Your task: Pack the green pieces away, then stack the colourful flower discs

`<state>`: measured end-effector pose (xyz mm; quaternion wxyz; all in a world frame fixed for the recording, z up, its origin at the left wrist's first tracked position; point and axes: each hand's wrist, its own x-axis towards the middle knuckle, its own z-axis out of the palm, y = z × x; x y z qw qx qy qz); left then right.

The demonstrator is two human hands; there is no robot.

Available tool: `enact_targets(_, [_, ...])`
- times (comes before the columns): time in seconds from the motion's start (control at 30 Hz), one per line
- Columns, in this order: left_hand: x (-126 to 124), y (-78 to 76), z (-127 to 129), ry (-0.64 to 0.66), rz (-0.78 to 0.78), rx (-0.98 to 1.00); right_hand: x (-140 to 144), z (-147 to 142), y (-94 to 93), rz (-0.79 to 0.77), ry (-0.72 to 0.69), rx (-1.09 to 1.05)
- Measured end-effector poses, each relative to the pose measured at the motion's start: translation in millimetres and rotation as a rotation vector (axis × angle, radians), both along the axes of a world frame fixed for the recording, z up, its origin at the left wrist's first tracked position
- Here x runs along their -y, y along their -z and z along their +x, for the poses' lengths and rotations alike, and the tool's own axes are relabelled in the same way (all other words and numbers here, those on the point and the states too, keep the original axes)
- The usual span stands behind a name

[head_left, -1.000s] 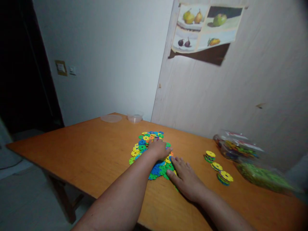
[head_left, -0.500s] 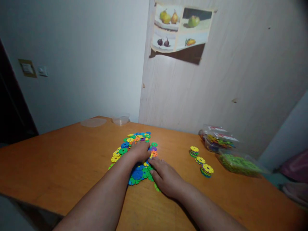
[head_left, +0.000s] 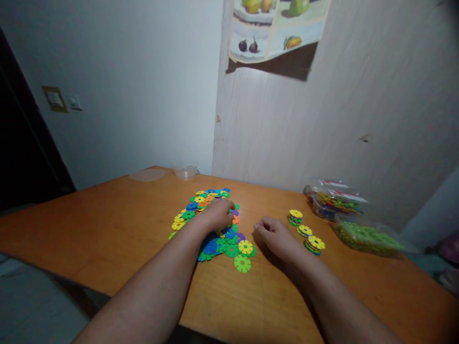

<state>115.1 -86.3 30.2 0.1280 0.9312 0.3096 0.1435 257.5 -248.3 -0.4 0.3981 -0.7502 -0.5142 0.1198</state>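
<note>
A flat pile of colourful flower-shaped plastic discs [head_left: 219, 245] lies on the orange wooden table [head_left: 107, 220]. My left hand [head_left: 217, 215] rests palm down on the middle of the pile, its fingers bent over the pieces. My right hand [head_left: 274, 233] is just right of the pile, raised a little, with its fingers curled shut; nothing shows inside it. A single green disc [head_left: 242, 263] lies at the pile's near edge. Three short stacks of discs [head_left: 304, 231] with yellow tops stand in a row to the right of my right hand.
Two clear bags lie at the far right by the wall, one with mixed discs [head_left: 335, 203] and one with green pieces [head_left: 369, 236]. A small clear tub [head_left: 185, 171] and a lid [head_left: 147, 175] sit at the table's far corner. The near table edge runs under my forearms.
My right hand has come off the pile, moved right and curled shut. Discs it covered now show. My left hand stays on the pile. The camera has tilted down a little.
</note>
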Motion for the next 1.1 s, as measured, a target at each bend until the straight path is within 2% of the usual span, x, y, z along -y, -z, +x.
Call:
enact_targets(0.1, [1.6, 0.9, 0.5, 0.169, 0.043, 0.008, 3.7, -0.6, 0.3, -0.076, -0.086, -0.119])
enact_targets(0.17, [2.3, 1.2, 0.7, 0.196, 0.053, 0.013, 5.5, -3.3, -1.1, -0.124, -0.144, -0.123])
enact_targets(0.33, [5.5, -0.1, 1.4, 0.215, 0.046, -0.002, 6.8, -10.8, -1.6, -0.251, -0.152, 0.121])
enact_targets(0.47, [5.7, 2.3, 2.8, 0.219, 0.042, -0.007, 4.5, -18.0, 2.9, -0.217, -0.131, 0.225])
enact_targets(0.57, [4.8, 4.4, 3.4, 0.223, 0.048, -0.006, -0.4, -18.7, 5.6, -0.148, -0.134, 0.139])
enact_targets(0.7, [4.0, 4.6, 3.1, 0.235, 0.046, 0.007, -8.1, -3.3, 8.5, -0.085, 0.013, 0.022])
enact_targets(0.87, [3.4, 4.3, 3.0, 0.245, 0.063, -0.004, -10.4, 24.4, 13.5, -0.102, 0.189, 0.112])
enact_targets(1.1, [1.3, 6.9, 3.7, 0.235, 0.050, 0.002, -6.5, 30.3, 10.4, -0.120, 0.243, 0.241])
